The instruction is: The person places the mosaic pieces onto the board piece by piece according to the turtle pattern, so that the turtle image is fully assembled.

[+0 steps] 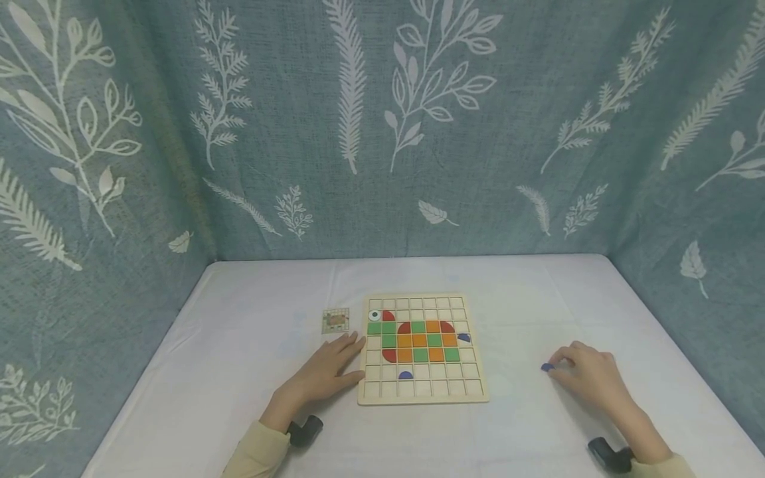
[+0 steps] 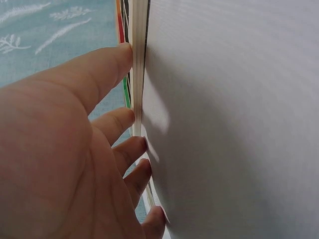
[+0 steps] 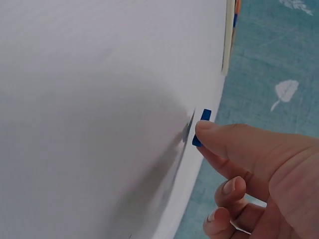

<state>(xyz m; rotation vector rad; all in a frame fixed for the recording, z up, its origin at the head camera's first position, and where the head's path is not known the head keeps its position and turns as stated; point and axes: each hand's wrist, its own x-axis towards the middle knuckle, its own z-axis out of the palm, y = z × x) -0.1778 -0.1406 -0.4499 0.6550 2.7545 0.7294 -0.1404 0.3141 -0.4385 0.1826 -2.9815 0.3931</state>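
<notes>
A wooden grid board [image 1: 423, 402] lies on the white table with green, orange and red tiles set in its middle cells. A white eye tile [image 1: 374, 315] sits at its upper left. One blue half-round tile [image 1: 406, 375] lies in the lower part of the grid, and another blue tile [image 1: 463, 338] near the right side. My left hand [image 1: 327, 369] touches the board's left edge, its fingers [image 2: 117, 122] fairly straight. To the right of the board, my right hand [image 1: 588, 375] pinches a blue tile [image 3: 204, 127] between thumb and index finger, just over the table.
A small pattern card [image 1: 336, 320] lies left of the board, beyond my left hand. White cloth covers the table [image 1: 514, 425]. A blue-green curtain with white leaf prints [image 1: 370, 199] stands behind and at both sides.
</notes>
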